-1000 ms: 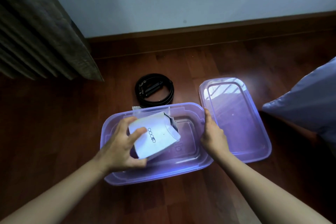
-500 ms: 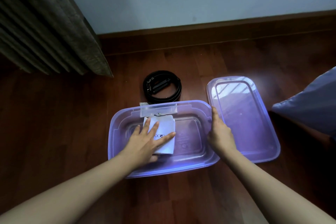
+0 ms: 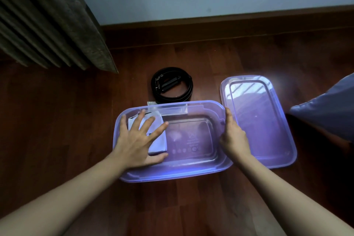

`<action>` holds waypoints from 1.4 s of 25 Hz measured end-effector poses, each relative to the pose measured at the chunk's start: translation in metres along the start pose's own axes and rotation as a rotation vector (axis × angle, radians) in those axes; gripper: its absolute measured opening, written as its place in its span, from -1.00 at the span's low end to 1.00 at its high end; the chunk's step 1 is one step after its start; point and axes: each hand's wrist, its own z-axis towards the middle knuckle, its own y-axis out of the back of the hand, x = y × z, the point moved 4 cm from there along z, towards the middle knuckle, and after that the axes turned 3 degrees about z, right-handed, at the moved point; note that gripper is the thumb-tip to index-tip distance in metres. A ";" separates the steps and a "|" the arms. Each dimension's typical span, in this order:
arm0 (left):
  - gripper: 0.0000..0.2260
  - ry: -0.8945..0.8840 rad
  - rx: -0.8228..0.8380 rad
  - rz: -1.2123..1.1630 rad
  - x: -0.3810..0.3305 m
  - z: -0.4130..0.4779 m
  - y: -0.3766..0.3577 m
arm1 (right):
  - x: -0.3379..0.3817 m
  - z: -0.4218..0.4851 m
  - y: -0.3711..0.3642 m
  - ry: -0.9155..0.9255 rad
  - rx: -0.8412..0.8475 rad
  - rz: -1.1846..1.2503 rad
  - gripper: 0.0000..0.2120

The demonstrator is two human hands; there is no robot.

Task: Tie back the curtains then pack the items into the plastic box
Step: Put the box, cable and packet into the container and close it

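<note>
Two hands share it: left hand, fingers spread, should flatten the packet into the corner; right hand grips the box rim.

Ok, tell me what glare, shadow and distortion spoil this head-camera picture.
Head view: the room is dim; window light reflects as striped glare on the lid and hazes its far right corner; the black belt almost sinks into shadow; the skirting board bows with wide-angle distortion; there is little motion blur.
</note>
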 end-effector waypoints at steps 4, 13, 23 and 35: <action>-0.66 0.199 -0.342 -0.398 0.032 0.035 0.034 | -0.001 0.001 -0.002 -0.011 -0.006 0.004 -0.22; -0.42 0.864 0.328 -0.780 0.082 0.145 -0.046 | -0.005 0.002 -0.005 -0.047 -0.022 -0.020 -0.18; -0.50 1.074 0.313 -0.717 0.077 0.162 -0.069 | -0.005 0.003 -0.001 -0.054 -0.029 -0.026 -0.21; -0.85 1.014 -0.165 -1.210 0.094 0.148 -0.017 | -0.003 0.001 0.001 -0.031 -0.018 -0.012 -0.22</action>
